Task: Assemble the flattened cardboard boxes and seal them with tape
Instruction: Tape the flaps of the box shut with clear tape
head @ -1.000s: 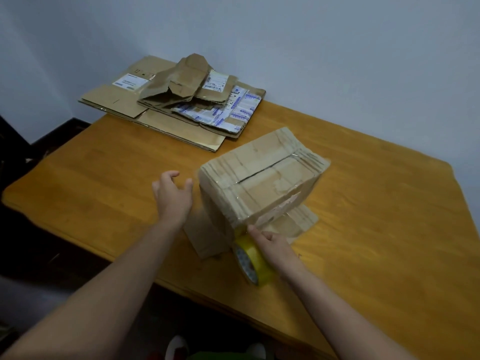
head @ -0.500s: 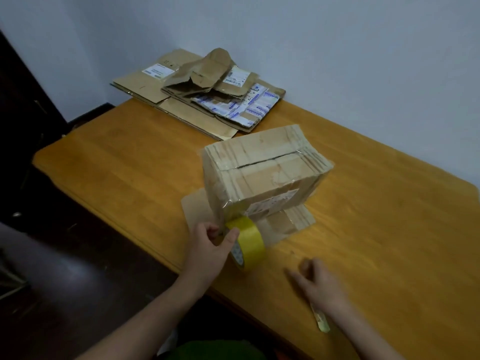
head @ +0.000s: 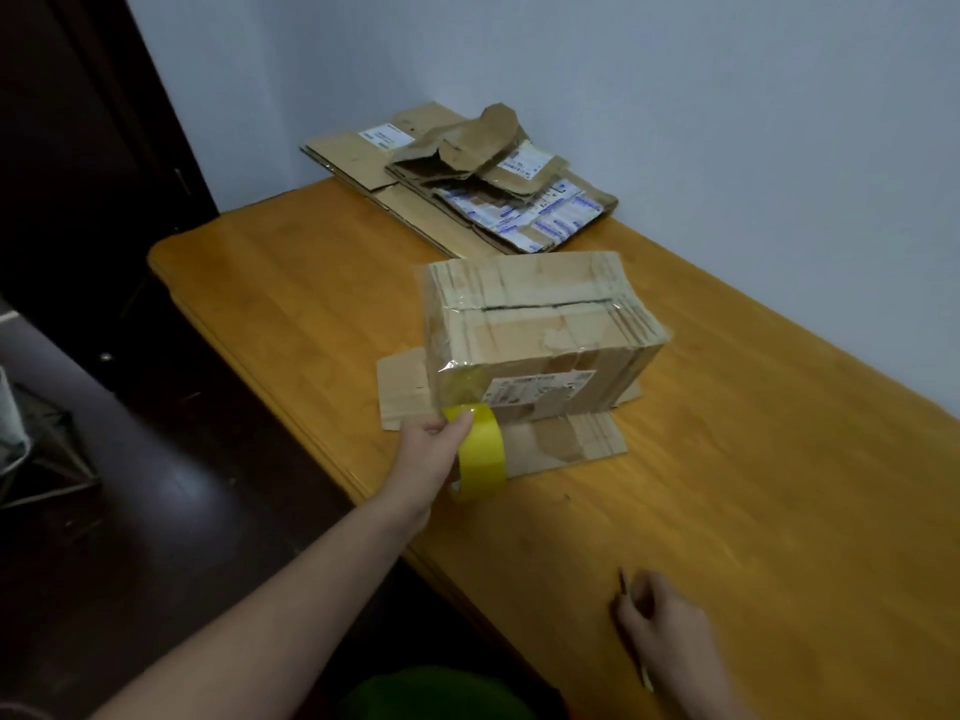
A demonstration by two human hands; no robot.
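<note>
A taped cardboard box (head: 535,330) stands mid-table on its spread lower flaps (head: 566,441). My left hand (head: 426,452) grips a yellow tape roll (head: 480,452) just in front of the box's near left corner. A clear strip of tape (head: 462,381) runs from the roll up onto that corner. My right hand (head: 662,623) is near the table's front edge, fingers curled around a thin stick-like tool (head: 623,582); what kind of tool is unclear. A pile of flattened cardboard boxes (head: 467,184) lies at the far end by the wall.
The wooden table (head: 753,459) has its left edge close to my left arm. A dark door and dark floor lie to the left, with a wire-framed object (head: 41,459) on the floor. Something green (head: 415,693) shows at the bottom.
The tape roll passed from my right hand to my left. My right hand drew back toward the table's front edge and now holds the thin tool. The view swung left.
</note>
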